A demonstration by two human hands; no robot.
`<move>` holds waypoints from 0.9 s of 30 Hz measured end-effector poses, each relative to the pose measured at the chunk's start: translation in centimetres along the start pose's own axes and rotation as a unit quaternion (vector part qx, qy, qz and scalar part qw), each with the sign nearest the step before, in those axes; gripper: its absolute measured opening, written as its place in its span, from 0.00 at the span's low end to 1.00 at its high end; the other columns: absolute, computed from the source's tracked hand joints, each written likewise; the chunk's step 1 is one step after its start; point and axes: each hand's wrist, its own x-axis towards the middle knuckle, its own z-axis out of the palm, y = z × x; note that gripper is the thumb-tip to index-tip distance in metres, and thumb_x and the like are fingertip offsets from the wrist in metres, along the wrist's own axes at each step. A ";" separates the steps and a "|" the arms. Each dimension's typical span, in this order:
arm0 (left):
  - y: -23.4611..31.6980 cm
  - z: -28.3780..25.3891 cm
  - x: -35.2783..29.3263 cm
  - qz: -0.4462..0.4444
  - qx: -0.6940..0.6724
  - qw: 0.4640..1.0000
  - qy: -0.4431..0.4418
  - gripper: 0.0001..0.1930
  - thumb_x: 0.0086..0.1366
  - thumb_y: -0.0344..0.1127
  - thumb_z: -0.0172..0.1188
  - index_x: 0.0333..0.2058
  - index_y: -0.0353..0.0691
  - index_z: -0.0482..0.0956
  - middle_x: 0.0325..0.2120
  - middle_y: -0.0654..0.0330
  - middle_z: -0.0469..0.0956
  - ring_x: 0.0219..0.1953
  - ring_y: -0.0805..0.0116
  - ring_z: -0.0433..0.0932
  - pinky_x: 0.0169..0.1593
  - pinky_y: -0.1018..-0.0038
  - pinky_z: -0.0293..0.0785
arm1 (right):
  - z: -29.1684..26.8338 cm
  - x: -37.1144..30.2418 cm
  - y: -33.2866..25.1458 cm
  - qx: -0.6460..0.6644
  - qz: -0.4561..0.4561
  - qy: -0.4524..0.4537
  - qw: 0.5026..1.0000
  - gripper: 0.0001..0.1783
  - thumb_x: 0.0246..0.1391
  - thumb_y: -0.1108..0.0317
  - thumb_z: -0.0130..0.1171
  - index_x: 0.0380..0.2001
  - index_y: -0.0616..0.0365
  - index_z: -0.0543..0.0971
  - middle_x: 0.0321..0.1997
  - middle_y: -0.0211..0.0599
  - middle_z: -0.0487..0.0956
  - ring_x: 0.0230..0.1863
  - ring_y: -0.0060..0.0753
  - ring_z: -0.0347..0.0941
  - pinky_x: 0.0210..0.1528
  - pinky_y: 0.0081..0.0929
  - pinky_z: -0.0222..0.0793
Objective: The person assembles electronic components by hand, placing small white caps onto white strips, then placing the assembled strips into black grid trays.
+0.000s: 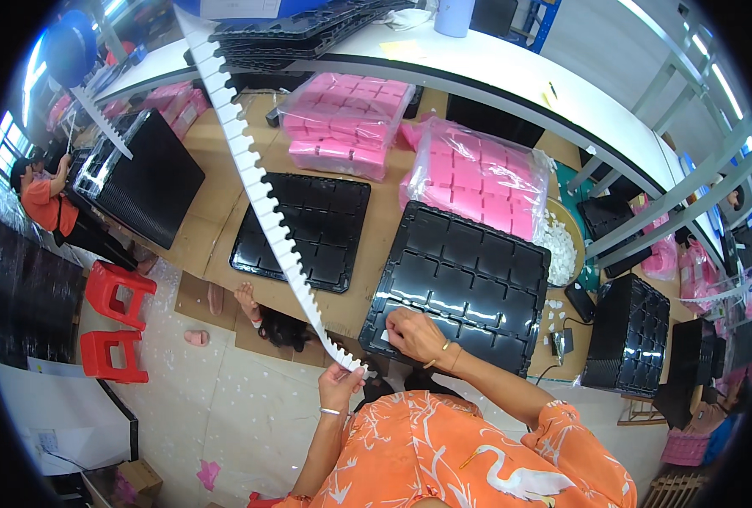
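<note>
My left hand is closed on the lower end of a long white strip notched along one edge. The strip rises to the upper left, passing in front of the table and a second black tray. My right hand rests at the near left part of a black plastic tray with several shallow compartments. Its fingers are curled together, and a small white piece shows at their tips. Whether the piece is gripped or only pressed on the tray is hard to see.
Bagged pink foam pads and a bowl of white scraps lie behind the tray. Stacks of black trays stand left and right. A person is low under the table edge; another stands far left. Red stools are on the floor.
</note>
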 end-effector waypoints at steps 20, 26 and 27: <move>4.5 8.0 -3.2 -0.070 0.001 0.979 -0.192 0.10 0.61 0.22 0.64 0.41 0.30 0.77 0.33 0.55 0.81 0.28 0.71 0.81 0.29 0.81 0.76 | -5.5 -8.8 -2.0 0.446 0.169 -0.057 0.877 0.11 0.61 0.66 0.58 0.44 0.57 0.75 0.38 0.26 0.76 0.36 0.15 0.70 0.37 0.17 0.68; 4.1 8.7 -3.0 -0.120 -0.054 0.958 -0.255 0.08 0.67 0.26 0.57 0.43 0.28 0.74 0.35 0.50 0.81 0.33 0.62 0.84 0.33 0.75 0.82 | -6.5 -9.6 -2.0 0.283 0.146 -0.010 0.948 0.11 0.59 0.64 0.59 0.39 0.59 0.76 0.30 0.35 0.77 0.31 0.27 0.75 0.33 0.27 0.69; 4.0 8.6 -2.9 -0.128 -0.051 0.958 -0.251 0.09 0.69 0.28 0.55 0.43 0.28 0.74 0.35 0.49 0.81 0.34 0.59 0.84 0.33 0.74 0.82 | -6.2 -9.9 -2.0 0.258 0.101 0.040 0.960 0.10 0.59 0.64 0.59 0.38 0.60 0.75 0.30 0.39 0.77 0.31 0.34 0.76 0.33 0.29 0.69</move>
